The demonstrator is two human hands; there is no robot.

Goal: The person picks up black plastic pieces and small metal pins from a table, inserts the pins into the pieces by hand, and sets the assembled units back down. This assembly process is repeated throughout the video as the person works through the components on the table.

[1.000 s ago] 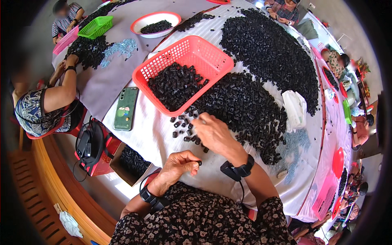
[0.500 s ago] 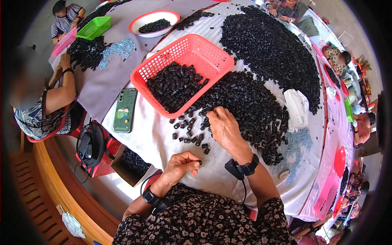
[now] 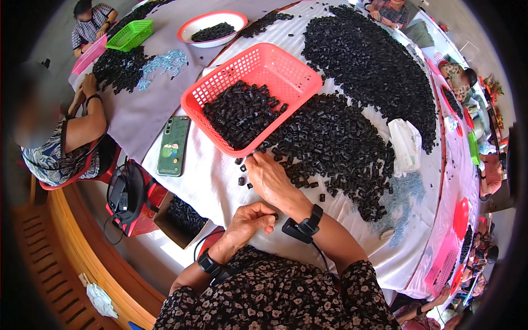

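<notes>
My left hand [image 3: 250,224] is closed in a pinch near the table's front edge, with a small black cylindrical part [image 3: 275,216] just showing at its fingertips. Farther forward, my right hand [image 3: 273,180] reaches left with bent fingers pressed together near the basket's close corner. Whatever those fingers grip is hidden. Loose black parts [image 3: 242,180] lie on the cloth beside them. Just beyond, a red-pink perforated basket [image 3: 286,74] holds a heap of black parts [image 3: 239,113]. To its right spreads a large pile of the same parts [image 3: 335,140].
A green phone [image 3: 172,147] lies left of the basket. At right are a white tissue pack [image 3: 405,146] and scattered pale-blue small pieces [image 3: 404,198]. A red-rimmed white basin [image 3: 187,25] and green basket [image 3: 129,34] stand farther off. Another person sits at left [image 3: 82,126].
My right hand has moved left, from the pile's edge to the loose parts by the basket's near corner. My left hand stays pinched near the table's front edge. The whole view has shifted slightly.
</notes>
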